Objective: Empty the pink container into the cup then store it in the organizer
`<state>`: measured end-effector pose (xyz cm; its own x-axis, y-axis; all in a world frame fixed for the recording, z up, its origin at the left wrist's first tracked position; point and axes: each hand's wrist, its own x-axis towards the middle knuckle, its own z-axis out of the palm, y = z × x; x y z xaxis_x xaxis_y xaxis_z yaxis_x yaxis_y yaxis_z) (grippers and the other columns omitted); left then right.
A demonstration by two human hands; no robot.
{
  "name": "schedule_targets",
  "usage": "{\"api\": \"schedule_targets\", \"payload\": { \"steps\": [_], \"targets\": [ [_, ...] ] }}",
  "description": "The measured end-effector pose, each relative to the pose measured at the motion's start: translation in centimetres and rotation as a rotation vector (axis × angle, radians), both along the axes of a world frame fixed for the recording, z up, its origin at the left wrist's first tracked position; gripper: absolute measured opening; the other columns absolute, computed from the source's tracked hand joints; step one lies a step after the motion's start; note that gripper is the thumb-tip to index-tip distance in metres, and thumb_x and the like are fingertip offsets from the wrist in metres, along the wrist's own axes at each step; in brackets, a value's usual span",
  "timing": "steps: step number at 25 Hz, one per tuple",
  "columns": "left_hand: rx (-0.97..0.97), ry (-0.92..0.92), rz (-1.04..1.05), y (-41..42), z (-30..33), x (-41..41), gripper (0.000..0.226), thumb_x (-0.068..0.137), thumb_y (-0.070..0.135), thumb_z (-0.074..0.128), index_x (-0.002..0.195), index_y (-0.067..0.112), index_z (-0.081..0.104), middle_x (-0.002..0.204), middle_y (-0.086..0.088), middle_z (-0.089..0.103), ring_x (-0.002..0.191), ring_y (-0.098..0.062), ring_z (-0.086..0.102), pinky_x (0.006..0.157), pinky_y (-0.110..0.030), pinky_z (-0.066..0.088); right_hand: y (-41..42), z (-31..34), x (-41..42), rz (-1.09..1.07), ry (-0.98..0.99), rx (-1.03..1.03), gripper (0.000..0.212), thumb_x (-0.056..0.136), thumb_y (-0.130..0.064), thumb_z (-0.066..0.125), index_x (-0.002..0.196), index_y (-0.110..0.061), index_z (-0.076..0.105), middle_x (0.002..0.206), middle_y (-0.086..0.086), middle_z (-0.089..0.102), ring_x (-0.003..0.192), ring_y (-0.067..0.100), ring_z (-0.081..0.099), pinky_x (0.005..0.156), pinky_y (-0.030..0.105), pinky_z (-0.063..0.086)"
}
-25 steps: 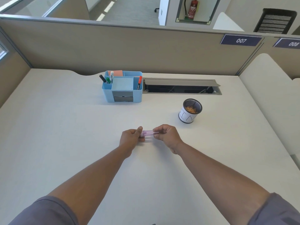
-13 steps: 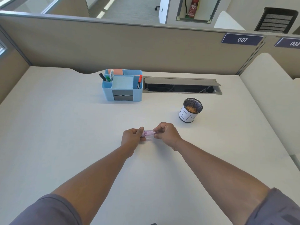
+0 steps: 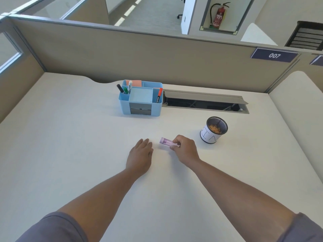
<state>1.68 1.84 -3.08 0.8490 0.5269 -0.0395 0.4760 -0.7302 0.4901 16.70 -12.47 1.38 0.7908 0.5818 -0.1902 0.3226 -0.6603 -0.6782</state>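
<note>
A small translucent pink container (image 3: 165, 142) lies on its side just above the desk, pinched at its right end by my right hand (image 3: 185, 148). My left hand (image 3: 141, 154) rests flat on the desk a little to the left of it, fingers together and holding nothing. The black mesh cup (image 3: 214, 130) with a white label stands to the right and holds orange bits. The light blue organizer (image 3: 141, 98) stands at the back centre, with markers and sticky notes in its compartments.
An open cable slot (image 3: 204, 102) with a raised grey flap runs along the back of the desk to the right of the organizer. A beige partition (image 3: 139, 55) walls the far edge. A second desk surface (image 3: 300, 109) adjoins on the right.
My left hand has let go of the pink container and dropped flat on the desk. My right hand keeps hold of it and has shifted slightly right.
</note>
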Motion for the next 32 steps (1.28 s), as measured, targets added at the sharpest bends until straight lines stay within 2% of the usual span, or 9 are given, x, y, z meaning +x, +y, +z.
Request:
{"api": "schedule_targets", "payload": {
  "steps": [3, 6, 10, 14, 18, 22, 28, 30, 32],
  "targets": [
    [0.091, 0.149, -0.055, 1.8, -0.8, 0.4, 0.050, 0.108, 0.027, 0.029, 0.155, 0.015, 0.034, 0.169, -0.003, 0.023, 0.155, -0.025, 0.015, 0.121, -0.038, 0.022, 3.2, 1.9, 1.1, 0.059, -0.111, 0.072, 0.007, 0.087, -0.021, 0.072, 0.093, -0.018, 0.070, 0.085, 0.005, 0.071, 0.080, 0.025, 0.063, 0.073, 0.036, 0.050],
    [0.099, 0.151, -0.079, 3.3, -1.1, 1.5, 0.051, 0.108, 0.028, 0.026, 0.158, 0.015, 0.029, 0.170, -0.001, 0.018, 0.156, -0.022, 0.011, 0.123, -0.035, 0.017, 7.4, 3.9, 2.9, 0.114, -0.230, 0.133, 0.010, 0.090, -0.019, 0.069, 0.098, -0.014, 0.072, 0.090, 0.007, 0.074, 0.084, 0.026, 0.065, 0.072, 0.034, 0.052],
    [0.121, 0.109, -0.089, 5.7, -1.5, 2.9, 0.052, 0.109, 0.028, 0.027, 0.159, 0.014, 0.028, 0.170, 0.000, 0.018, 0.156, -0.020, 0.011, 0.123, -0.032, 0.014, 12.9, 5.7, 5.4, 0.177, -0.326, 0.156, 0.010, 0.093, -0.018, 0.066, 0.099, -0.011, 0.070, 0.094, 0.005, 0.073, 0.081, 0.021, 0.061, 0.061, 0.026, 0.046],
    [0.132, 0.073, -0.084, 6.8, -2.1, 3.8, 0.051, 0.108, 0.027, 0.029, 0.157, 0.013, 0.032, 0.168, -0.001, 0.024, 0.155, -0.020, 0.017, 0.123, -0.031, 0.017, 17.2, 6.2, 7.2, 0.267, -0.405, 0.078, 0.009, 0.094, -0.013, 0.061, 0.095, -0.008, 0.068, 0.092, 0.011, 0.072, 0.079, 0.025, 0.059, 0.058, 0.027, 0.043],
    [0.135, 0.047, -0.089, 7.2, -2.1, 3.8, 0.049, 0.107, 0.026, 0.036, 0.153, 0.011, 0.041, 0.163, -0.003, 0.036, 0.152, -0.022, 0.029, 0.119, -0.034, 0.028, 19.9, 6.4, 7.9, 0.316, -0.403, 0.024, 0.014, 0.094, -0.010, 0.058, 0.101, -0.008, 0.069, 0.092, 0.013, 0.072, 0.086, 0.033, 0.063, 0.073, 0.039, 0.054],
    [0.174, 0.015, -0.087, 7.1, -1.7, 3.7, 0.044, 0.103, 0.023, 0.048, 0.144, 0.008, 0.054, 0.154, -0.006, 0.050, 0.143, -0.026, 0.045, 0.112, -0.038, 0.041, 21.2, 6.2, 7.7, 0.328, -0.359, 0.018, 0.010, 0.096, -0.013, 0.062, 0.102, -0.011, 0.069, 0.098, 0.012, 0.072, 0.087, 0.028, 0.061, 0.073, 0.031, 0.047],
    [0.199, 0.000, -0.081, 7.0, -1.5, 3.7, 0.043, 0.102, 0.022, 0.050, 0.143, 0.008, 0.056, 0.152, -0.007, 0.052, 0.142, -0.026, 0.047, 0.111, -0.038, 0.042, 21.0, 6.3, 7.4, 0.319, -0.341, 0.048, 0.018, 0.096, -0.014, 0.063, 0.113, -0.012, 0.069, 0.107, 0.011, 0.073, 0.091, 0.025, 0.063, 0.075, 0.029, 0.046],
    [0.193, 0.005, -0.079, 7.0, -1.6, 3.7, 0.044, 0.103, 0.022, 0.048, 0.145, 0.008, 0.054, 0.155, -0.006, 0.049, 0.144, -0.026, 0.044, 0.113, -0.038, 0.040, 20.5, 6.2, 7.1, 0.312, -0.356, 0.070, 0.027, 0.096, -0.012, 0.063, 0.123, -0.009, 0.067, 0.118, 0.011, 0.071, 0.104, 0.026, 0.064, 0.082, 0.027, 0.046],
    [0.168, 0.043, -0.086, 7.1, -1.7, 3.8, 0.047, 0.106, 0.025, 0.040, 0.151, 0.010, 0.045, 0.161, -0.003, 0.040, 0.149, -0.022, 0.035, 0.118, -0.035, 0.032, 20.0, 6.1, 7.0, 0.313, -0.372, 0.092, 0.035, 0.096, -0.008, 0.063, 0.131, -0.008, 0.063, 0.132, 0.010, 0.066, 0.123, 0.027, 0.059, 0.098, 0.030, 0.044]
  ]
}}
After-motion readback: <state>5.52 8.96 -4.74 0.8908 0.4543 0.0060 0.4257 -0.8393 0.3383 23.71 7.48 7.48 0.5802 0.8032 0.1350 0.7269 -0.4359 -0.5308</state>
